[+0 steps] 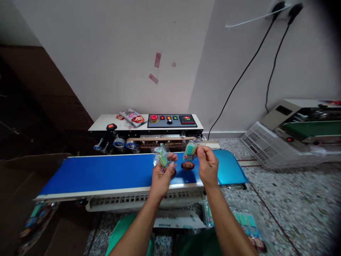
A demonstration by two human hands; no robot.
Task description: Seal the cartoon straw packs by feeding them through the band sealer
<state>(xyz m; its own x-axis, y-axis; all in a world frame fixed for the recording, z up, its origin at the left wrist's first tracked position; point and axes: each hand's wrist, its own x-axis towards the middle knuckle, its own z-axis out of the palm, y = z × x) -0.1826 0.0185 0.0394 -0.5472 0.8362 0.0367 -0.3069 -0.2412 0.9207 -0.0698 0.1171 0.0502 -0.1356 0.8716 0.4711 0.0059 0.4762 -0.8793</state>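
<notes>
Pale wall (119,53) stands far behind a machine (106,122) and its blue belt (106,174). Above the belt's right half, the left hand (161,176) pinches a packet (163,158), the right hand (208,165) a second packet (190,151); too light a fingertip hold could drop either past the near edge.

This looks like a small packing workshop. A machine (119,122) with a long blue belt (106,174) stands against a plain wall (119,53), its panel (172,124) bearing a red button (153,117) and a lit display (187,119). Small plastic packets (190,149) are held above the belt's right half. Beyond its right end, a second machine (301,113) with a green belt (314,128) sits by a white crate (257,142) on speckled flooring (301,199). Cardboard (62,110) fills the left side, and black cables (243,71) hang from wall plugs (295,10).
</notes>
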